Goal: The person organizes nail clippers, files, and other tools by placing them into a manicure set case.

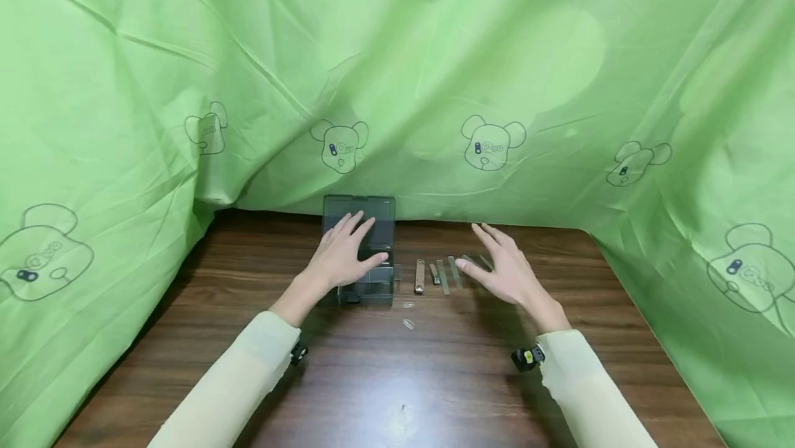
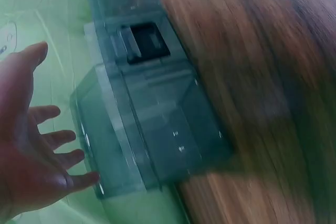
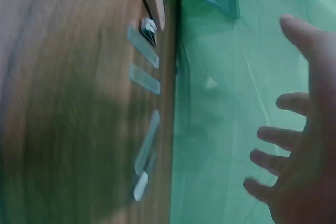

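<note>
Left hand (image 1: 340, 255) above a dark translucent compartment case (image 1: 373, 291), fingers spread, holding nothing; contact unclear. Case lies on the wooden surface (image 1: 397, 358), lid raised. Two small clear pieces (image 1: 408, 324) just right of its front. Right of case, in order: copper-toned nail clipper (image 1: 419, 277), smaller nail clipper (image 1: 435, 274), translucent strips (image 1: 443, 277). Farthest right of case: right hand (image 1: 508, 274), fingers extended, grasping nothing, slim pieces (image 3: 147, 142) nearest.

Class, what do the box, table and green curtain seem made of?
Box: probably plastic, tinted and glossy; see-through walls, bright edges. Table: wood or laminate, glossy; brown grain, bright reflection. Curtain: thin cloth or plastic sheeting, faint sheen; soft creases.
</note>
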`<state>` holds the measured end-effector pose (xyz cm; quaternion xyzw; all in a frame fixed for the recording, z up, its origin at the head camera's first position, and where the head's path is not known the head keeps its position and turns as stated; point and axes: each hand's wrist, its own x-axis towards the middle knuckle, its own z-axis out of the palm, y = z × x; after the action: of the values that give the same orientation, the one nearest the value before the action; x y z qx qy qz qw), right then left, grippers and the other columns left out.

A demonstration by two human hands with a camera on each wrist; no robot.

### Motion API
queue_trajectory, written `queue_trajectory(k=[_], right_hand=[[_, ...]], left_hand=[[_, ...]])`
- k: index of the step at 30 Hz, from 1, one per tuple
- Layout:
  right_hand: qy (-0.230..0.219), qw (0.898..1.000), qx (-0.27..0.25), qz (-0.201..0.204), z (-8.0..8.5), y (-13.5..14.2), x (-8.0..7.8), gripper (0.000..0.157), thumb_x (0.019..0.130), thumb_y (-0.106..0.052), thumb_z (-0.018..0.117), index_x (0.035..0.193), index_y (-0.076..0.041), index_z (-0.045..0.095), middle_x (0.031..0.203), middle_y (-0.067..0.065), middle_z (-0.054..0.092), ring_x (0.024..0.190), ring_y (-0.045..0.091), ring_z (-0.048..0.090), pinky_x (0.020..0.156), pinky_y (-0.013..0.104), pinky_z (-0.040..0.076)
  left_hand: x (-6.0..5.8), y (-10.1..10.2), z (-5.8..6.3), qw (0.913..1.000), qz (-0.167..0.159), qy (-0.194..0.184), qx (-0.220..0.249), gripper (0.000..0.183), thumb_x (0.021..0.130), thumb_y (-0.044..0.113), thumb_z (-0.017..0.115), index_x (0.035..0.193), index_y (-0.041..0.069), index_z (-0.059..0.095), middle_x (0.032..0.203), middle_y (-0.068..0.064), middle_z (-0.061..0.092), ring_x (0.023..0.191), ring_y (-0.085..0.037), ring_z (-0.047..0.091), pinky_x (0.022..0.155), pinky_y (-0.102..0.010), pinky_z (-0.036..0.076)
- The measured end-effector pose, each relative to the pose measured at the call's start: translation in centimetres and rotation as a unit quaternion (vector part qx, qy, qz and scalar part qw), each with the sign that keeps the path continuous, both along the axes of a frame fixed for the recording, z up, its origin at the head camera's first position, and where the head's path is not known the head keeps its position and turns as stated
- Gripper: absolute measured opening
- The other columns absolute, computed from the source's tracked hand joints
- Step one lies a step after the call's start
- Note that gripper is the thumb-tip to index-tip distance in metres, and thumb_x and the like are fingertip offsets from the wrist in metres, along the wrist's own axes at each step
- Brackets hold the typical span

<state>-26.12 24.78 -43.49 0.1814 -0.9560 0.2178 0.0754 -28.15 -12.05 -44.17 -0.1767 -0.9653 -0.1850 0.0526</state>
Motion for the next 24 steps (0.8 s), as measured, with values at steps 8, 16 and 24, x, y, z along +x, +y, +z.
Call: queue_trajectory(k=[8,16,24], right_hand=[[-0.037,0.995,-0.094,0.020,-1.4,-3.5,0.1,0.088,0.096,-0.065,0.068,0.165,-0.018,0.039,0.161,0.017,0.046,0.144,0.043,0.046,0.116,0.067,0.040],[-0.056,0.985,-0.163,0.015,-3.8,-6.5,-0.3,0.070,0.094,-0.044,0.081,0.147,-0.004,0.059,0.130,0.021,0.070,0.112,0.038,0.070,0.094,0.055,0.060],[-0.079,0.985,-0.151,-0.016,-4.8,-8.5,-0.2,0.054,0.090,-0.033,0.087,0.129,0.000,0.069,0.110,0.015,0.076,0.095,0.024,0.073,0.082,0.044,0.062]], left_hand=[[0.8,-3.4,0.2,0.9990,-0.008,0.006,0.044,0.077,0.102,0.055,0.065,0.162,0.012,0.042,0.167,-0.016,0.034,0.154,-0.043,0.028,0.121,-0.067,0.032],[0.7,-6.2,-1.0,0.9960,0.016,-0.025,0.085,0.063,0.106,0.039,0.064,0.155,0.003,0.047,0.152,-0.023,0.043,0.138,-0.044,0.043,0.111,-0.062,0.044],[0.8,-8.4,-2.0,0.9781,0.055,-0.126,0.156,0.063,0.108,0.029,0.059,0.156,-0.007,0.037,0.145,-0.032,0.051,0.116,-0.040,0.065,0.103,-0.056,0.052]])
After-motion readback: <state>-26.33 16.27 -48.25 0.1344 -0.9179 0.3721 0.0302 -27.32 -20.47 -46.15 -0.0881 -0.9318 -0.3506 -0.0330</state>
